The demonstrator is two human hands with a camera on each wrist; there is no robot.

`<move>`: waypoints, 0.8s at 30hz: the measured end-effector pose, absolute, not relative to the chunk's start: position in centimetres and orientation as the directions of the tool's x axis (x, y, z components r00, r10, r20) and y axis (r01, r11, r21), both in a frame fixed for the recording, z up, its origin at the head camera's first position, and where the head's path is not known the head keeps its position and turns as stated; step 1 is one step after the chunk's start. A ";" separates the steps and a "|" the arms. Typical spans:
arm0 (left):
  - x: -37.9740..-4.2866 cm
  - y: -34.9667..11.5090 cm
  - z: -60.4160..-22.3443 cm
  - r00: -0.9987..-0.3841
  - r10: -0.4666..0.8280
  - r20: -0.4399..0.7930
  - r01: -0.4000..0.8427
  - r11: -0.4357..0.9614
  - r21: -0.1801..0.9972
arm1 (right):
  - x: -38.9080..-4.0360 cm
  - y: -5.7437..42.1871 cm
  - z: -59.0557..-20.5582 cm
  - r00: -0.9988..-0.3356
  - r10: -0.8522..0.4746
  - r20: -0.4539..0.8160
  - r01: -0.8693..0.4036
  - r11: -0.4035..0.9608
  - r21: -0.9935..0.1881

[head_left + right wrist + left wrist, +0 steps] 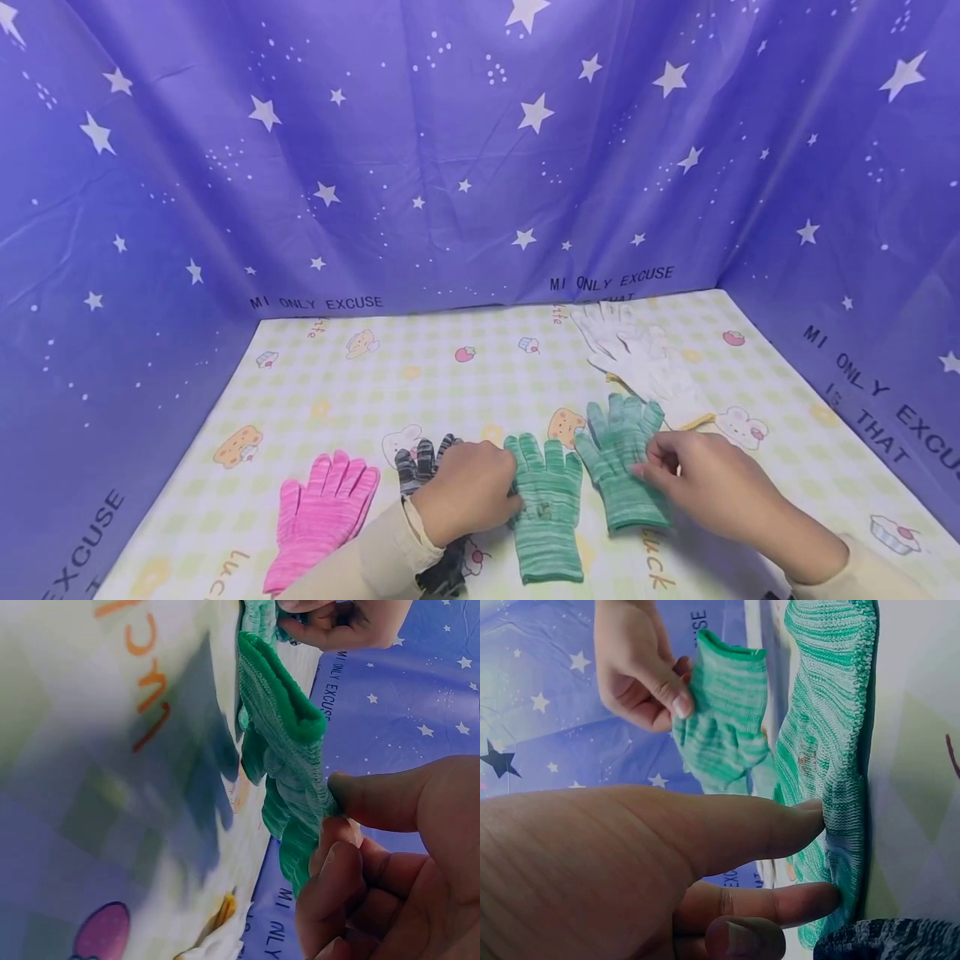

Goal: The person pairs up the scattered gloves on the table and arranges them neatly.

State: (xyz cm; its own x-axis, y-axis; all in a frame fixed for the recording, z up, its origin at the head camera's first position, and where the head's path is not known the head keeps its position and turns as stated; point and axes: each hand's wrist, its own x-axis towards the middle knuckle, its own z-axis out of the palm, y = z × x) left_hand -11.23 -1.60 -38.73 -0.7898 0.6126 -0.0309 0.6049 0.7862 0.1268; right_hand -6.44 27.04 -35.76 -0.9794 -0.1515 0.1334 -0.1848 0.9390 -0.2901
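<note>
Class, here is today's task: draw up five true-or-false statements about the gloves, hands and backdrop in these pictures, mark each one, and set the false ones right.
1. The right hand pinches a green glove. True.
2. Only one hand touches a green glove. False: the left hand touches the other green glove.
3. In the head view, a pink glove lies left of a black-and-grey glove. True.
4. White gloves lie nearer the back of the table than the green ones. True.
5. The backdrop is plain and unpatterned. False: the purple curtain bears white stars and printed words.
</note>
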 end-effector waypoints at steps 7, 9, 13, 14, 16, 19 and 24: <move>-11.1 -1.5 -38.6 -0.788 0.615 -0.027 0.609 0.785 0.114 | -5.5 27.6 -36.6 -0.988 -0.117 0.096 -0.141 0.945 -0.294; -11.1 -1.5 -38.5 -0.787 0.616 -0.033 0.609 0.784 0.115 | -5.3 27.7 -36.8 -0.991 -0.111 0.074 -0.128 0.946 -0.298; -11.2 -1.4 -38.5 -0.788 0.615 -0.036 0.608 0.785 0.119 | -4.9 28.0 -37.3 -0.996 -0.091 0.024 -0.094 0.946 -0.310; -11.2 -1.4 -38.5 -0.788 0.614 -0.037 0.607 0.786 0.120 | -4.9 28.0 -37.4 -0.996 -0.085 0.013 -0.084 0.947 -0.309; -11.2 -1.3 -38.5 -0.791 0.611 -0.035 0.604 0.788 0.119 | -4.9 28.1 -37.8 -0.997 -0.073 -0.010 -0.067 0.949 -0.307; -11.2 -1.3 -38.6 -0.792 0.610 -0.036 0.602 0.789 0.118 | -4.8 28.3 -38.3 -0.998 -0.058 -0.038 -0.044 0.954 -0.297; -11.1 -1.2 -38.5 -0.799 0.599 -0.048 0.591 0.798 0.117 | -5.0 28.5 -39.0 -0.996 -0.048 -0.075 -0.024 0.956 -0.293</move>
State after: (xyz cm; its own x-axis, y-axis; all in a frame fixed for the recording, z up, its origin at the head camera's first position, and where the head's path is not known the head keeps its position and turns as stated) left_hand -11.08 -1.24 -38.52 -0.7992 0.5992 -0.0476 0.5913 0.7980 0.1168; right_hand -5.00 28.48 -39.02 -0.9960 -0.0478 -0.0751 -0.0238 0.9558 -0.2929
